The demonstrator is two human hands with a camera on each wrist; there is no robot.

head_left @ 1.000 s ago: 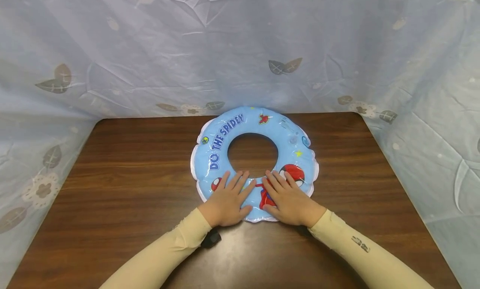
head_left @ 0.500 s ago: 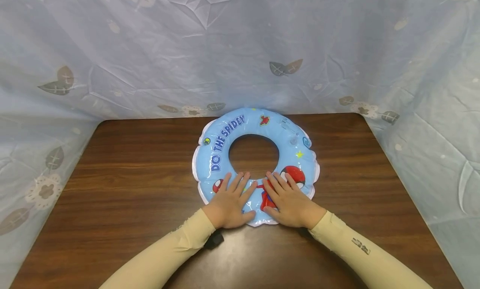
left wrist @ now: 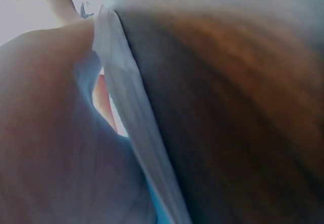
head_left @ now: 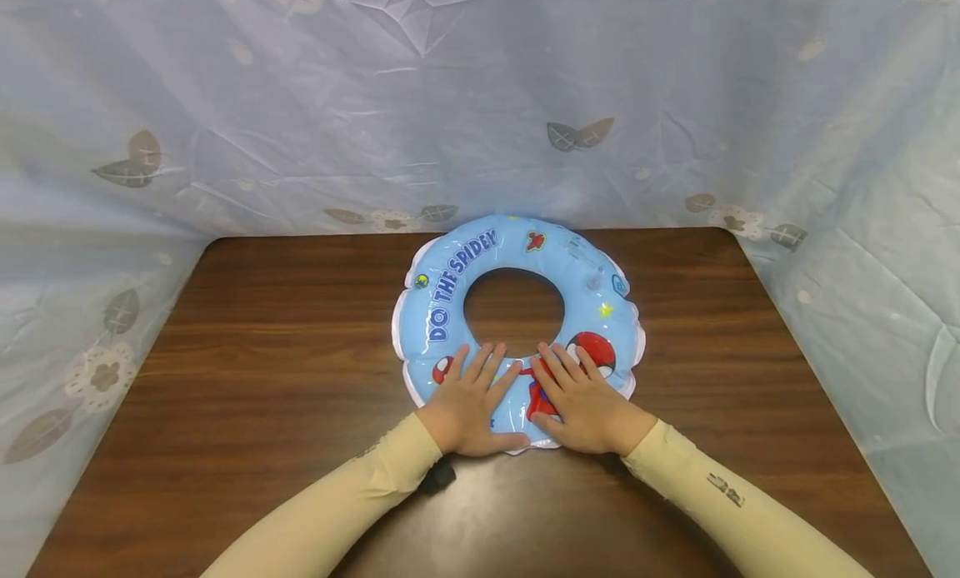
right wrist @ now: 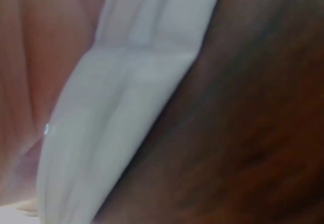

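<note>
An inflated light-blue swim ring (head_left: 592, 286) with a white scalloped edge lies flat near the back of the table. It bears the words "DO THE SPIDEY" and red cartoon figures. On its near side, left of centre, my left hand (head_left: 472, 407) rests palm down with the fingers spread. Beside it my right hand (head_left: 585, 403) lies flat on the ring too, partly covering a red figure. Both sets of fingertips reach the hole's near rim. In the left wrist view the ring's pale seam (left wrist: 126, 92) runs along the palm; the right wrist view shows the same white seam (right wrist: 111, 102) close up.
The brown wood-grain table (head_left: 285, 328) extends around the ring. A pale blue curtain (head_left: 480, 103) with leaf and flower prints hangs behind it and along both sides. A small black device (head_left: 437, 476) sits under the left wrist.
The whole scene has shifted slightly right in the head view. My left thumb has swung inward to the right, nearer the right hand. Both hands stay on the ring.
</note>
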